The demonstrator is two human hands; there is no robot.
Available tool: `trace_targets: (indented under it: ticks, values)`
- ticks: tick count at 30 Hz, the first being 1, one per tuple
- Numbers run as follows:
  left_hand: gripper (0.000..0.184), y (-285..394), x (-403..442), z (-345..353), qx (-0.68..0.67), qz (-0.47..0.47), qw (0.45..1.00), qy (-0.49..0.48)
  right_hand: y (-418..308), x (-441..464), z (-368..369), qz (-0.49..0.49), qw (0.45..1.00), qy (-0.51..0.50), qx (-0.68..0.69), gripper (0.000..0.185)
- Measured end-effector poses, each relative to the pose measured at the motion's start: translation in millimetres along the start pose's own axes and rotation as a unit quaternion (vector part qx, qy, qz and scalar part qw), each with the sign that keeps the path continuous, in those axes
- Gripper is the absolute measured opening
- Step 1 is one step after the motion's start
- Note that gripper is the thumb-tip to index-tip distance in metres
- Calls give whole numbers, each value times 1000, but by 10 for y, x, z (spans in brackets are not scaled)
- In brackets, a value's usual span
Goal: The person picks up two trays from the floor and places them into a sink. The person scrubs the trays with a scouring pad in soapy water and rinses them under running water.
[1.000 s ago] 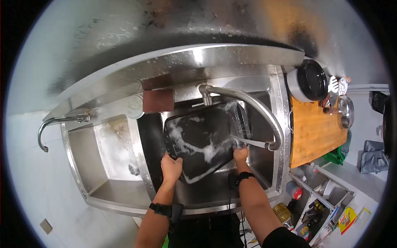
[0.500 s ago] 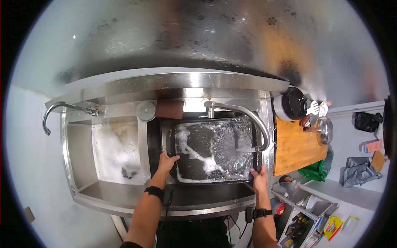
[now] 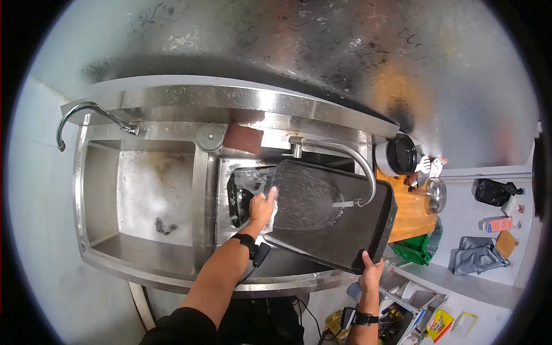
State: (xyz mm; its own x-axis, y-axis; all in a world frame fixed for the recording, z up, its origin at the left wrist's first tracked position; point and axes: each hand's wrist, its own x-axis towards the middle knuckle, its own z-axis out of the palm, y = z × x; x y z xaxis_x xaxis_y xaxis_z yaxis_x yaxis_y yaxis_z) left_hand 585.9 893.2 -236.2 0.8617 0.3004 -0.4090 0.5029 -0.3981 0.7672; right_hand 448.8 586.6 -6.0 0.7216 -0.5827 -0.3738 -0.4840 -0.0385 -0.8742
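A black rectangular baking tray (image 3: 310,230) slants over the right sink basin, its right end out over the basin's edge. Water from the curved tap (image 3: 368,172) splashes onto its surface. My left hand (image 3: 263,207) is closed on the tray's left edge, and water runs off around it. At the tray's lower right corner, my right hand (image 3: 371,271) grips the rim, thumb on top. Beneath the left end, something dark and wet (image 3: 238,198) shows in the basin; I cannot make out what it is.
The left basin (image 3: 155,195) has a dark clump in it, with a second tap (image 3: 98,109) behind. A brown-red pad (image 3: 243,138) and a round metal lid (image 3: 210,137) lie on the back ledge. To the right are a wooden board (image 3: 405,210), a black pot (image 3: 401,154) and a crowded shelf (image 3: 402,305).
The tray, which lay level in the basin holding foamy water, has tilted and shifted right. Most of the water and foam has left it. Both hands moved with it, rightward.
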Motion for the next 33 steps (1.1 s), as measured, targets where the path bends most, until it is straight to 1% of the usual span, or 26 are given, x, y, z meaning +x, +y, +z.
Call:
trace_targets:
  ticks: [1, 3, 4, 5, 8, 9, 10, 12, 13, 16, 17, 19, 20, 21, 22, 23, 24, 25, 26, 27, 28, 30, 31, 33]
  values:
    - [71, 37, 51, 23, -1, -5, 1000, -1, 30, -13, -56, 1, 1000, -4, 0, 26]
    - [73, 185, 110, -22, -51, 13, 998, -33, 174, -26, -210, 4, 1000, -11, 2, 25]
    - [74, 260, 142, -59, -76, 21, 996, -49, 246, -32, -270, 14, 999, -5, 30, 24]
    - [65, 197, 242, -21, -64, 55, 993, -88, 312, -45, -321, 24, 998, 1, 57, 24]
    - [53, 456, 166, -48, -176, 106, 972, -110, 444, -162, -519, 33, 994, 27, 103, 26]
    - [33, 520, 166, -111, -187, 99, 958, -193, 439, -189, -554, 32, 993, 37, 111, 27]
    - [27, 601, 107, -120, -259, 90, 933, -232, 429, -224, -607, 33, 991, 52, 118, 29]
    - [22, 716, -12, -40, -396, 67, 863, -305, 296, -363, -665, 35, 988, 81, 130, 33]
    - [31, 746, -23, -43, -372, 76, 857, -349, 281, -398, -721, 45, 985, 93, 135, 34]
    - [36, 859, -113, -31, -349, 119, 862, -349, 356, -450, -829, 42, 969, 143, 195, 35]
    - [39, 869, -134, -89, -289, 122, 882, -351, 403, -450, -825, 46, 965, 141, 217, 36]
    - [41, 679, -209, -13, -282, 34, 900, -329, 594, -404, -759, 58, 953, 136, 264, 37]
    - [42, 591, -267, 4, -275, -8, 907, -318, 919, -285, -839, 60, 947, 123, 291, 38]
    - [42, 495, -371, -17, -299, -6, 908, -294, 954, -286, -725, 89, 940, 116, 307, 39]
    - [49, 419, -461, -15, -355, -79, 883, -296, 1010, -269, -575, 119, 932, 109, 323, 40]
    - [54, 336, -556, 16, -448, -164, 834, -279, 1005, -269, -411, 146, 921, 91, 351, 43]
    - [60, 209, -654, 79, -533, -247, 769, -255, 999, -274, -271, 173, 907, 74, 377, 45]
    - [62, 82, -748, 142, -521, -282, 763, -259, 1054, -260, -176, 167, 903, 68, 389, 49]
    - [65, -51, -832, 207, -509, -317, 756, -263, 1156, -197, -131, 177, 900, 55, 395, 49]
    - [51, -64, -938, 161, -519, -305, 735, -313, 1271, -127, -91, 187, 896, 43, 400, 50]
    - [45, -89, -980, 83, -514, -301, 730, -335, 1370, -79, -82, 197, 892, 31, 406, 50]
    - [35, -169, -1026, -84, -504, -294, 716, -382, 1355, 4, -34, 191, 911, -2, 366, 48]
    - [24, -159, -1033, -151, -527, -299, 694, -389, 1353, 51, -14, 180, 924, -14, 337, 46]
    - [23, -161, -1039, -229, -547, -287, 705, -348, 1284, 147, 71, 170, 945, -27, 279, 43]
